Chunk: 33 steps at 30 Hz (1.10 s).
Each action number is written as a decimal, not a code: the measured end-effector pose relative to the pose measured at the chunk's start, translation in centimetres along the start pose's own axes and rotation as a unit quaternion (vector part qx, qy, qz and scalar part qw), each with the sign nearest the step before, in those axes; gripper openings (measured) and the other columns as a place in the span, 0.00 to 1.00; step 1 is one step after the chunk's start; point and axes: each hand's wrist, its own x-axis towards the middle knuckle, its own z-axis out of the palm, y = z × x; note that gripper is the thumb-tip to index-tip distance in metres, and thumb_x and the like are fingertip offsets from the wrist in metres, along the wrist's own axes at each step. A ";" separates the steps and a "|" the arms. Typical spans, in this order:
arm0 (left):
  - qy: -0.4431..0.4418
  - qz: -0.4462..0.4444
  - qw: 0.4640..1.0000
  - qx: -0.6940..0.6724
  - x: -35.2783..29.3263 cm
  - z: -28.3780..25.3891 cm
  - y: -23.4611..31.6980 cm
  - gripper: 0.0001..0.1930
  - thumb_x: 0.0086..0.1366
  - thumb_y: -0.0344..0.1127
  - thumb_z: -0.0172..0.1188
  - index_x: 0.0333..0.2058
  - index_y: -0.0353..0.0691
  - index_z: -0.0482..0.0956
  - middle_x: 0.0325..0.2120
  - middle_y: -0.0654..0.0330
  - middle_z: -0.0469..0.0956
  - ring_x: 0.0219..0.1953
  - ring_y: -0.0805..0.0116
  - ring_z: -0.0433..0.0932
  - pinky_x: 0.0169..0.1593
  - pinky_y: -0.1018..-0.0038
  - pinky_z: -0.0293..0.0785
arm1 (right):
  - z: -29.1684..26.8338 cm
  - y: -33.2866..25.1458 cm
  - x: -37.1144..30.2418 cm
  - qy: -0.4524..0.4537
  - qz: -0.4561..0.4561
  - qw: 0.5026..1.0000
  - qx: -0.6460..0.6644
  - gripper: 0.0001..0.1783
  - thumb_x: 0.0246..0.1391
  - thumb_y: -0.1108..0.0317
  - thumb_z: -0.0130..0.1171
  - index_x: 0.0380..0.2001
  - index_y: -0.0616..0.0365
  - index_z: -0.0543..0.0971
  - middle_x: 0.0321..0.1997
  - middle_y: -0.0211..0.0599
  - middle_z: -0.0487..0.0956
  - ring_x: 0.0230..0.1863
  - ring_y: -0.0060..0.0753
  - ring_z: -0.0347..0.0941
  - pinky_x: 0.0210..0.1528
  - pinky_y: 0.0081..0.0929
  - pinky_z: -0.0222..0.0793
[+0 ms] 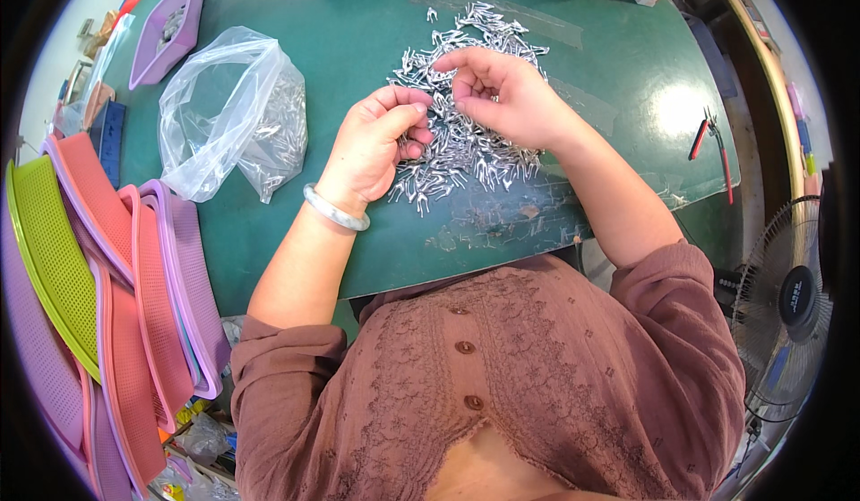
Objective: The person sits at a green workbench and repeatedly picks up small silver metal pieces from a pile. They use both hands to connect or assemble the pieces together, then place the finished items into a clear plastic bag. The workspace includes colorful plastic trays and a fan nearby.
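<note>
A heap of small silvery forked metal pieces (466, 151) is spread over the green table (358, 17) in front of me. At the heap's left edge is my left hand (372, 138), its thumb pressed against curled fingers; whatever lies in that pinch is too small to make out. My right hand (515, 98) hovers over the middle of the heap, index finger and thumb apart, with nothing visible between them. The other right fingers are partly curled. To the left stands a clear plastic bag (279, 142) with its mouth open, partly filled with similar metal pieces.
A purple basket (186, 30) with grey contents sits at the far left. Stacked pink, purple and green perforated baskets (58, 259) crowd the table's left side. Red-handled pliers (722, 156) lie near the right edge, and a fan (793, 299) stands beyond it.
</note>
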 end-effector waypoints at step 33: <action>-0.049 -0.017 0.993 0.108 -0.6 0.3 0.4 0.04 0.60 0.32 0.54 0.30 0.39 0.74 0.20 0.68 0.72 0.20 0.82 0.68 0.21 0.88 0.60 | 0.3 -0.2 0.1 0.035 0.077 0.975 0.204 0.15 0.47 0.76 0.56 0.41 0.63 0.72 0.28 0.24 0.72 0.31 0.14 0.67 0.34 0.13 0.63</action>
